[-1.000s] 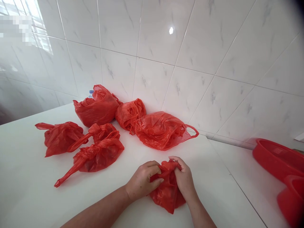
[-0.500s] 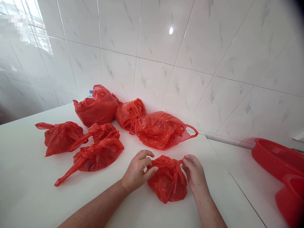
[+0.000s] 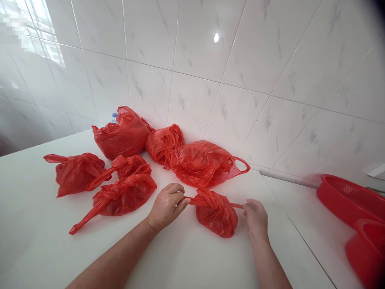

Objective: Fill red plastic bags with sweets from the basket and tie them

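Observation:
A small red plastic bag [image 3: 217,216] rests on the white table [image 3: 177,261], bunched at its top, its two handles stretched out sideways. My left hand [image 3: 167,206] pinches the left handle between thumb and fingers. At the other side my right hand [image 3: 256,218] grips the end of the right handle. What the bag contains cannot be made out through the plastic. Just behind it lies a larger, loosely filled red bag [image 3: 204,162] with one handle loop toward the right.
Several knotted red bags, among them a front one [image 3: 124,196], lie at the left. Against the tiled wall [image 3: 192,48] stand a big red bag [image 3: 122,136], a crumpled one [image 3: 165,142] and a bottle cap [image 3: 114,116]. Red plastic basins [image 3: 339,196] stand at the right.
My hands have moved apart, left hand leftward and right hand rightward, pulling the bag's handles taut. The bag's top has drawn tighter and its body looks smaller.

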### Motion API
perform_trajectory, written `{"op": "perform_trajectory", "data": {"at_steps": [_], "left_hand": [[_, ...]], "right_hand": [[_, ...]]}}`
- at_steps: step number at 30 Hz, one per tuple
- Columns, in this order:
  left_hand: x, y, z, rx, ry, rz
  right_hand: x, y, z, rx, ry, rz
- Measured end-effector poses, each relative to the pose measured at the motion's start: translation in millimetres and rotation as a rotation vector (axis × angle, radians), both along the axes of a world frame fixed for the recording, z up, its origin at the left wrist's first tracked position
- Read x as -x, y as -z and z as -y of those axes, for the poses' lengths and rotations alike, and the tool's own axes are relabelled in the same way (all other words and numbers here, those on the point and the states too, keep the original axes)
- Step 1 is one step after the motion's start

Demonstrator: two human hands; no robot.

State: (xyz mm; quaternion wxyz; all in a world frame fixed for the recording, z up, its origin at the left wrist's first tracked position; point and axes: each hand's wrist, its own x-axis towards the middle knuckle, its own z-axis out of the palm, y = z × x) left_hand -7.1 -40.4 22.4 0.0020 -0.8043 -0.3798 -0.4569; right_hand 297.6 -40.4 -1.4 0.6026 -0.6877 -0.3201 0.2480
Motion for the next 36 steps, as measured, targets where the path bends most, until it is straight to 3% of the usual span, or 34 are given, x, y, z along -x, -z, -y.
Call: {"op": "perform_trajectory", "data": {"at_steps": [7,13,16,19,23,26,31,36], "left_hand": [[-4.2,1.4,3.2,0.105,-0.019,0.088],[-1.8,1.2,1.1,0.093,-0.165,0.231],[-6.2,-0.6,7.0,0.010,-0.141,0.115],[-17.3,-0.3,16.2,-0.038,-0.001,-0.105],[-32.1,6.0,23.0,0.010,0.136,-0.329],[-34.1,12.0,19.7,0.061,0.134,-0.361],[-14.4,6.5,4.4,-0.020,-0.045,-0.159],[32.6,-26.9,-7.3,-0.225,-0.355,0.223]], "right_hand": [[-6.9,7.2,-2.8,-0.007,-0.017,-0.042],[3.0,9.0,-3.8,0.042,-0.281,-0.142],[19.3,7.0,-1.5,0.119,-0.346,0.032],[37.9,2.7,2.1,0.188,-0.485,0.172],[54.9,-5.4,9.1,0.162,-0.799,0.152],[56.8,-7.9,11.8,0.171,-0.856,0.121],[46.9,2.8,5.5,0.173,-0.770,0.039],[42.9,9.5,0.4,0.162,-0.771,-0.001]]}}
